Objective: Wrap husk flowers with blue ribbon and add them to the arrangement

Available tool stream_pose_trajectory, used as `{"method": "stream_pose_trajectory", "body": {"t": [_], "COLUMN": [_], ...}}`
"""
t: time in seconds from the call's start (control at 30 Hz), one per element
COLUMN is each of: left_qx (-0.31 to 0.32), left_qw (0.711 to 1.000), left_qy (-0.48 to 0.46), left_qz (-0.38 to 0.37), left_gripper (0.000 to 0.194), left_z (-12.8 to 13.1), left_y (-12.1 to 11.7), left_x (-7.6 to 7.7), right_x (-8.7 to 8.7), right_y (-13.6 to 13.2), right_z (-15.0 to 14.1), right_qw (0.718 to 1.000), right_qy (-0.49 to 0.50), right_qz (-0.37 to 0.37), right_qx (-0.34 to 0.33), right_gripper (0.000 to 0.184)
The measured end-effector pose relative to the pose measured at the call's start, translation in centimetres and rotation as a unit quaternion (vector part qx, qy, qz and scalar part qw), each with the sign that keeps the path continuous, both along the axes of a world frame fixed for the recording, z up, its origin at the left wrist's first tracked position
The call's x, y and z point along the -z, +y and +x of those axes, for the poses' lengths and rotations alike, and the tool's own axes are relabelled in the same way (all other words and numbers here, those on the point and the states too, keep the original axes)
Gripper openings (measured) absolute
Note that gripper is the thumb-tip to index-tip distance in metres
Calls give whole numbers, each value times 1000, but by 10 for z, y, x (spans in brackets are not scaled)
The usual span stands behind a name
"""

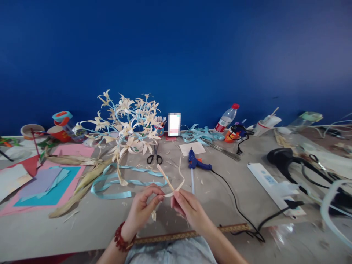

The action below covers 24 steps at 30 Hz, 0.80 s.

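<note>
Close together over the near middle of the table, both hands are closed at the fingertips. My left hand (145,206), with a red beaded bracelet at its wrist, pinches one end of a narrow pale husk strip (180,175). Between thumb and fingers, my right hand (191,209) grips a thin light stick (165,178) and the same strip, whose free end curves upward. The stick points up and left, with a pinkish tip. A blue glue gun (198,163) rests just beyond my right hand. Black-handled scissors (154,158) and a light blue ribbon (115,195) lie beyond my left.
Pale husk flowers (126,128) on blue stems spread behind the hands. Dried husks (90,179) and coloured paper (66,189) lie left. A bottle (226,120) leans near the wall. At right are a power strip (265,179) and the glue gun's black cord (233,196).
</note>
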<state>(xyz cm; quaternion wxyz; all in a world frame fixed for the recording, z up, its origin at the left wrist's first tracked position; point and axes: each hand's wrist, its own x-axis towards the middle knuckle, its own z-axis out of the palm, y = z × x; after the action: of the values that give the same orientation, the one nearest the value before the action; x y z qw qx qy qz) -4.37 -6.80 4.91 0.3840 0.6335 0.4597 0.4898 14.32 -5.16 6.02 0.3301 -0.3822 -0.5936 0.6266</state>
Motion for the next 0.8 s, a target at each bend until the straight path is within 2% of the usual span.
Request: {"method": "stream_pose_trajectory", "body": {"t": [0.1, 0.2, 0.3, 0.4, 0.63, 0.8], "left_qx": [-11, -35, -36, -24, -50, -21], "left_qw": [1000, 999, 999, 999, 996, 999], "left_qy": [8, 28, 37, 33, 67, 34], "left_qz": [5, 6, 1, -5, 25, 20], "left_gripper": [14, 15, 15, 14, 15, 10], "left_z": [3, 7, 10, 9, 9, 7], "left_y": [-1, -2, -3, -4, -6, -5], "left_x": [-4, -8, -9, -10, -12, -8], "right_x": [3, 1, -4, -7, -7, -1], "right_y": [-1, -4, -5, -6, -4, -1], "right_z": [-1, -5, -7, -6, -7, -5], "right_qw": [993, 971, 954, 952, 964, 994], "right_qy": [-75, -171, -218, -212, -183, -62], "right_qz": [94, 169, 204, 219, 192, 75], "right_qx": [-3, 8, 20, 17, -3, -58], "right_gripper": [46, 42, 41, 41, 42, 55]}}
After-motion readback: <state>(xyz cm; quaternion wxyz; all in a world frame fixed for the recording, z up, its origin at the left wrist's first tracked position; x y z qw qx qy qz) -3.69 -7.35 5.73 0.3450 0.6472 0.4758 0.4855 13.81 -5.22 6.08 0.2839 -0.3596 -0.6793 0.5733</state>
